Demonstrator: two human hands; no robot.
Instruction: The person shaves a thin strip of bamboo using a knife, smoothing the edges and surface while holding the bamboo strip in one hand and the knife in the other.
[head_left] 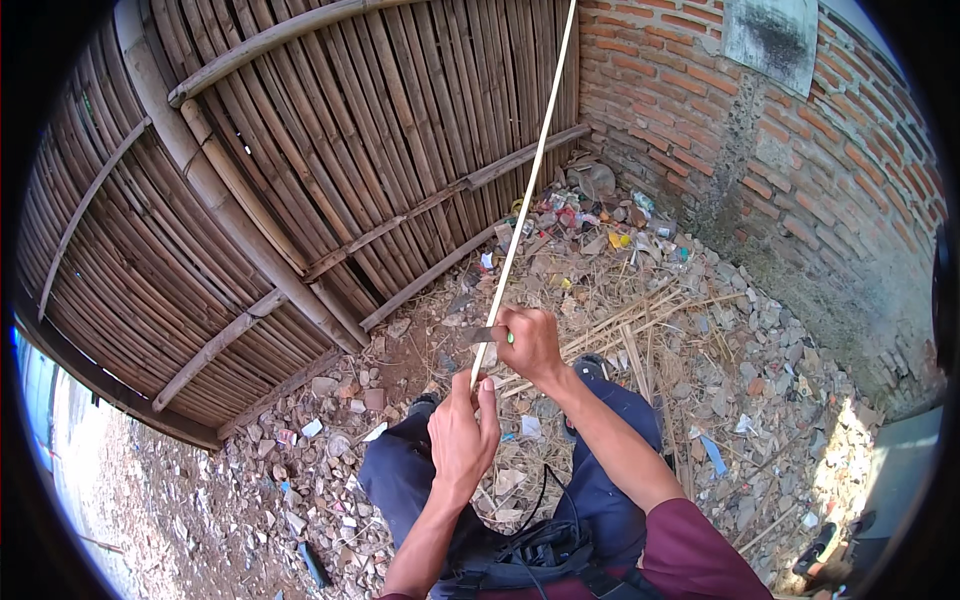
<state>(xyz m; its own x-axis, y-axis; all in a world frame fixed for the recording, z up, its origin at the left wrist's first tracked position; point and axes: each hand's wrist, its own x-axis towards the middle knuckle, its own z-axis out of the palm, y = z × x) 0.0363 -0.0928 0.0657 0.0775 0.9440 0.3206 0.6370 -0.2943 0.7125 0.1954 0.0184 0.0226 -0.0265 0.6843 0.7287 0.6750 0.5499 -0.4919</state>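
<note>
Left grip (462,440) clamped a long, pale bamboo strip (525,215) aslant above grey-brown rubble (715,395); right grip (533,343) clamped a green-handled, dark-bladed knife (485,335) across it. Overpressed, I judged, the knife could slip into the left thumb (488,398).

A head-worn fisheye looks down and forward from close above the person's fingers (461,390).

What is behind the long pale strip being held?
Behind the pale strip, the slatted wall shows higher up and rubble-strewn ground lower down; whatever it directly covers cannot be seen.
</note>
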